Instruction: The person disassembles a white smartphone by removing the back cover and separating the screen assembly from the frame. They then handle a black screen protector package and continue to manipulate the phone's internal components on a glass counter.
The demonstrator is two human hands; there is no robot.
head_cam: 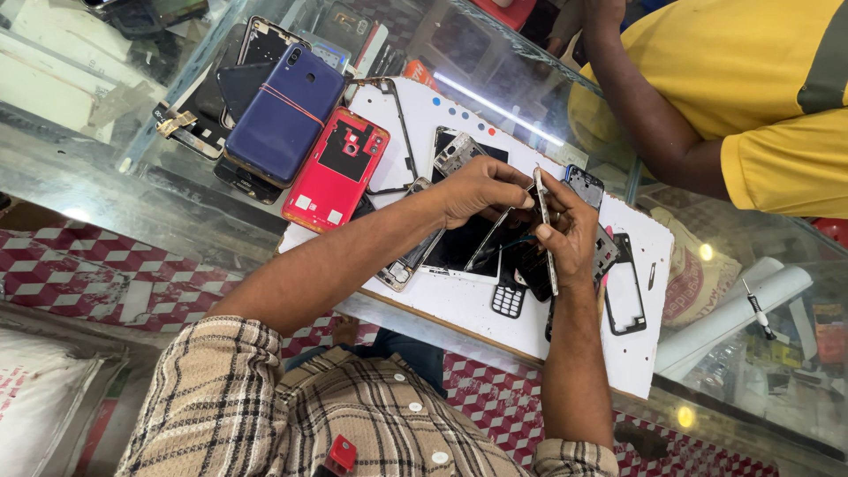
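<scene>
Both forearms extended over white work board (618,353) on glass counter (106,185). Left hand (477,190) arched, fingertips pinched on top edge of thin phone frame (546,234). Right hand (570,234) curled closed around same frame, held edge-on above board. Beneath: black phone (468,243), keypad part (508,300). Nearby: red back cover (336,172), blue phone (283,115).

Both forearms extend forward from rolled plaid sleeves and converge. The left hand (477,187) is palm-down, fingers curled, its fingertips pinching at the top. The right hand (570,231) faces it, wrist bent inward, thumb and fingers closed in a grip, knuckles outward. The two hands nearly touch.
</scene>
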